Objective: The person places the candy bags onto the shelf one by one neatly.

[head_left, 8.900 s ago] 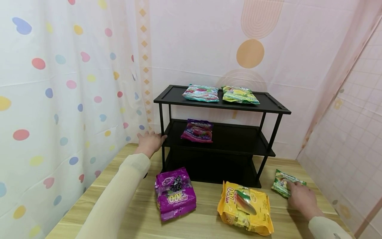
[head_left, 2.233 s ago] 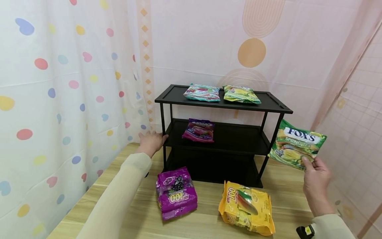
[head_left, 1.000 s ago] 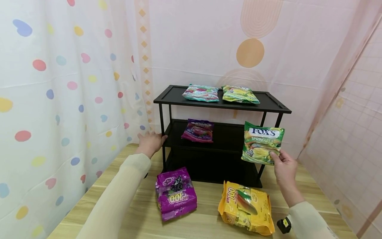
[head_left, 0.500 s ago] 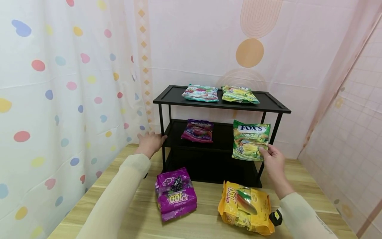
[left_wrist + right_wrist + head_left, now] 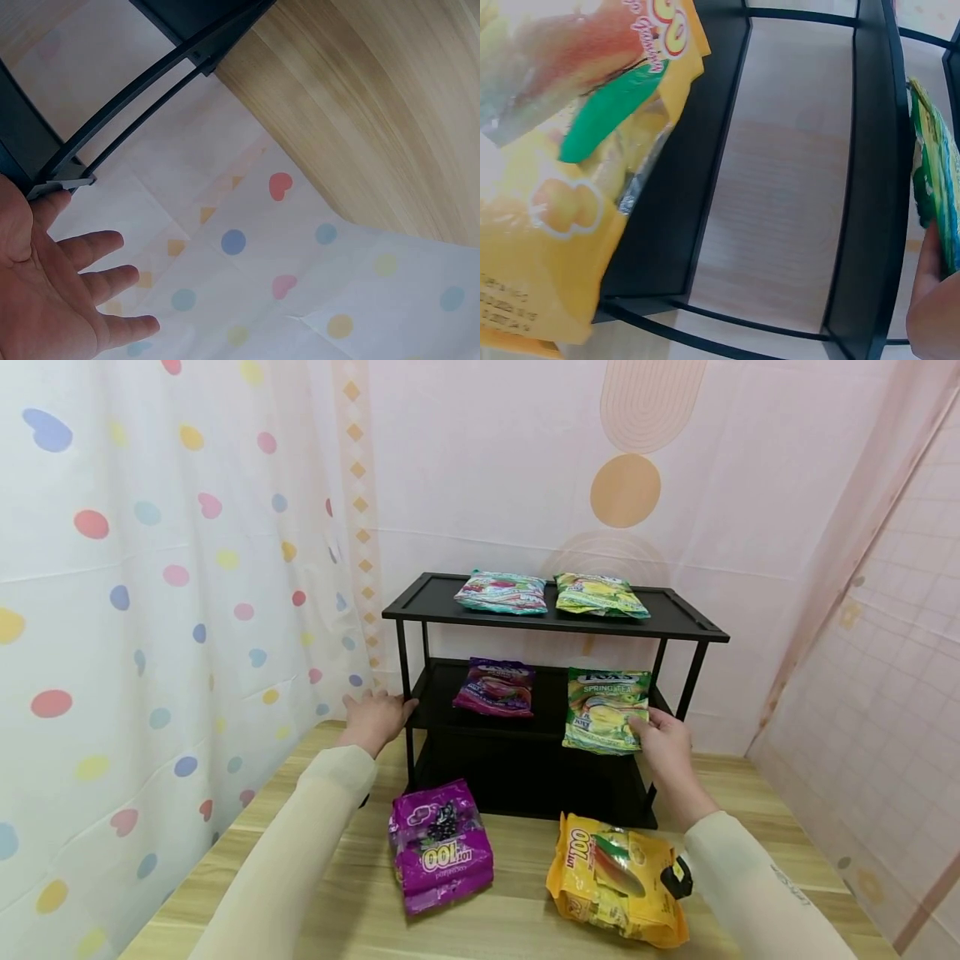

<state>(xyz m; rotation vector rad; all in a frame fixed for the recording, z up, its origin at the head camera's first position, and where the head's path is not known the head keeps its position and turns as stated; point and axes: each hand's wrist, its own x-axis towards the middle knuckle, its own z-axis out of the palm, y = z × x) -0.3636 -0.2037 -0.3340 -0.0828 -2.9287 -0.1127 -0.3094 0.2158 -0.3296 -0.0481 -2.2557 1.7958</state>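
My right hand (image 5: 667, 750) pinches the right edge of a green Fox's Spring Tea candy bag (image 5: 603, 706), thumb on its front. The bag overlaps the front edge of the black rack's middle shelf (image 5: 551, 693), its top tilted back. In the right wrist view the candy bag (image 5: 939, 180) shows edge-on beside a shelf. A dark purple Fox's candy bag (image 5: 495, 687) lies on the left of that shelf. With fingers spread, my left hand (image 5: 373, 722) touches the rack's left side at middle-shelf height; the left wrist view shows the left hand (image 5: 56, 281) with straight fingers.
Two candy bags, one teal and white (image 5: 502, 592) and one yellow-green (image 5: 602, 596), lie on the top shelf. On the wooden table (image 5: 525, 910) before the rack are a purple Lot 100 bag (image 5: 441, 847) and a yellow mango Lot 100 bag (image 5: 615, 881). Patterned curtains (image 5: 480, 460) stand behind.
My right hand has picked the green candy bag up from the table at right, raised it, and carried it left to the middle shelf, lowering it slightly. The left hand has stayed put.
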